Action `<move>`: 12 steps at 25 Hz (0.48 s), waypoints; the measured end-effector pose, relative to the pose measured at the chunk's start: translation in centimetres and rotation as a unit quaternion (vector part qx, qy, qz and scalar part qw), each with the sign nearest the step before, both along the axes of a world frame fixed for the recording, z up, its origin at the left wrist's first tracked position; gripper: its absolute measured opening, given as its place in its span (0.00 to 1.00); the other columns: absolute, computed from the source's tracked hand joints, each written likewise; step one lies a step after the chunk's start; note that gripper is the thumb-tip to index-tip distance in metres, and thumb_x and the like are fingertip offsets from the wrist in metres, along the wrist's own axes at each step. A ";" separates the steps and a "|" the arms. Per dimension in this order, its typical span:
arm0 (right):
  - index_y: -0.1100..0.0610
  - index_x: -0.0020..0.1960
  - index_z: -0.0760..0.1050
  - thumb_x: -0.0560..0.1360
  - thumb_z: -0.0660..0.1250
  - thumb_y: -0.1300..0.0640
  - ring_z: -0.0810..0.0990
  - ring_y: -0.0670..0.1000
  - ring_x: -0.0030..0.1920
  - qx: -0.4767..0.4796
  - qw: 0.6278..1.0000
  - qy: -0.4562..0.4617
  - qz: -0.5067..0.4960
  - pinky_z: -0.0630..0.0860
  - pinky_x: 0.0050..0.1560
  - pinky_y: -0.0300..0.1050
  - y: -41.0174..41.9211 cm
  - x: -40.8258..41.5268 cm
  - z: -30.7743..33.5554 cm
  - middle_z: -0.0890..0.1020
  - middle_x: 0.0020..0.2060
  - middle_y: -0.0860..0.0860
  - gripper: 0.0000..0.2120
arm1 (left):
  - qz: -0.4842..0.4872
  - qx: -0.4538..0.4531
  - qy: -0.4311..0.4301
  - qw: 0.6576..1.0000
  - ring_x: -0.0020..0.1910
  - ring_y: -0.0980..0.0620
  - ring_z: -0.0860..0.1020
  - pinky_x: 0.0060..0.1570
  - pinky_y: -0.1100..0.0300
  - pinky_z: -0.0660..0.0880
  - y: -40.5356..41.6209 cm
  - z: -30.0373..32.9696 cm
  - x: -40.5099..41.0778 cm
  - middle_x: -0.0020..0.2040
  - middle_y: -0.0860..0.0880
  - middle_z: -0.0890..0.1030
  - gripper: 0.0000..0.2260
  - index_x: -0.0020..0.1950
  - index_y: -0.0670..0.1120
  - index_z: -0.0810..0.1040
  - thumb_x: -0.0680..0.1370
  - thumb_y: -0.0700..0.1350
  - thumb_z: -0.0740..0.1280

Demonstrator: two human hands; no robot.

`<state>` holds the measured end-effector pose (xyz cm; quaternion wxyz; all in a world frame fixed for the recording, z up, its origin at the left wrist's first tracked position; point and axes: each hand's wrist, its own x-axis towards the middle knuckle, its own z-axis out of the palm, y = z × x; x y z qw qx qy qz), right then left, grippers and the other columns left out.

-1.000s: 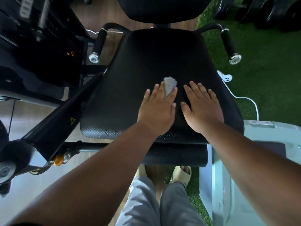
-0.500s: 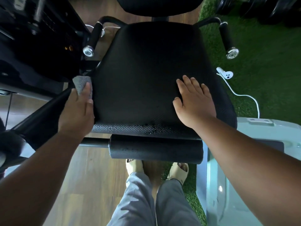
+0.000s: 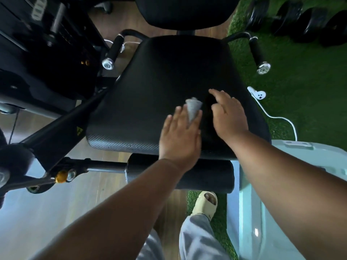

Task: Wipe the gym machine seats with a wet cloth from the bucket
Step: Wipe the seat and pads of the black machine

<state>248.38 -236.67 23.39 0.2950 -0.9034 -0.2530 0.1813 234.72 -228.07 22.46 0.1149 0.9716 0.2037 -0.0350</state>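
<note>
A black padded machine seat [image 3: 161, 87] fills the middle of the view. My left hand [image 3: 180, 137] lies flat on its front right part, fingers straight, pressing a small grey cloth [image 3: 193, 107] against the pad; the cloth's tip sticks out past my fingers. Just to the right, my right hand [image 3: 228, 113] rests on the seat with relaxed fingers and holds nothing. A pale green bucket [image 3: 266, 199] stands at the lower right beside the seat, partly behind my right forearm.
Two black handles with chrome ends [image 3: 108, 63] [image 3: 263, 67] flank the seat. A black roller pad [image 3: 206, 175] sits below its front edge. The dark machine frame [image 3: 47, 53] is at left, dumbbells [image 3: 300, 21] on green turf at upper right, a white cable [image 3: 272, 117] near the bucket.
My left hand has swept the cloth from the seat's left edge back to the front right part, beside my right hand. The right hand has stayed near the same spot.
</note>
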 end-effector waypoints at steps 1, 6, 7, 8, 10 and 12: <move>0.54 0.73 0.71 0.74 0.50 0.53 0.65 0.54 0.75 0.011 1.000 0.000 -0.012 0.58 0.75 0.50 0.2 0.1 -0.2 0.72 0.73 0.55 0.30 | -0.023 -0.001 0.002 1.000 0.80 0.44 0.51 0.77 0.49 0.46 -0.2 0.1 0.2 0.80 0.41 0.55 0.25 0.81 0.53 0.54 0.83 0.52 0.50; 0.56 0.67 0.77 0.77 0.56 0.51 0.72 0.52 0.69 0.099 0.990 -0.031 -0.091 0.65 0.70 0.44 0.1 -2.2 0.9 0.77 0.67 0.53 0.22 | -0.081 -0.205 -0.045 0.974 0.80 0.51 0.50 0.76 0.49 0.43 4.1 3.0 -1.7 0.82 0.48 0.53 0.28 0.80 0.60 0.43 0.82 0.53 0.52; 0.59 0.65 0.77 0.78 0.57 0.52 0.73 0.54 0.68 0.126 0.984 -0.076 -0.098 0.66 0.70 0.44 0.1 -3.7 1.4 0.77 0.66 0.55 0.21 | -0.032 -0.227 -0.088 0.969 0.79 0.52 0.55 0.76 0.50 0.48 6.3 3.6 -2.6 0.81 0.51 0.57 0.29 0.81 0.59 0.47 0.82 0.52 0.55; 0.60 0.66 0.75 0.78 0.59 0.52 0.72 0.55 0.69 0.126 0.982 -0.114 -0.088 0.66 0.71 0.47 0.5 -5.5 2.0 0.76 0.66 0.56 0.21 | 0.021 -0.213 -0.127 0.969 0.77 0.53 0.62 0.76 0.52 0.54 9.2 4.1 -3.6 0.79 0.53 0.62 0.28 0.80 0.57 0.54 0.81 0.50 0.58; 0.55 0.73 0.69 0.79 0.60 0.49 0.63 0.56 0.76 0.015 0.989 -0.145 -0.034 0.60 0.76 0.54 2.4 -8.9 2.4 0.68 0.74 0.56 0.24 | 0.095 -0.134 -0.107 0.981 0.72 0.50 0.69 0.73 0.54 0.62 15.5 3.4 -5.8 0.74 0.50 0.71 0.23 0.76 0.52 0.67 0.81 0.50 0.61; 0.51 0.79 0.59 0.81 0.56 0.43 0.50 0.57 0.80 -0.145 0.981 -0.127 -0.028 0.49 0.79 0.59 4.8 -10.6 1.7 0.53 0.81 0.54 0.28 | 0.099 -0.098 -0.038 0.990 0.71 0.46 0.70 0.72 0.52 0.63 19.5 2.0 -7.1 0.72 0.47 0.73 0.20 0.73 0.48 0.72 0.81 0.51 0.61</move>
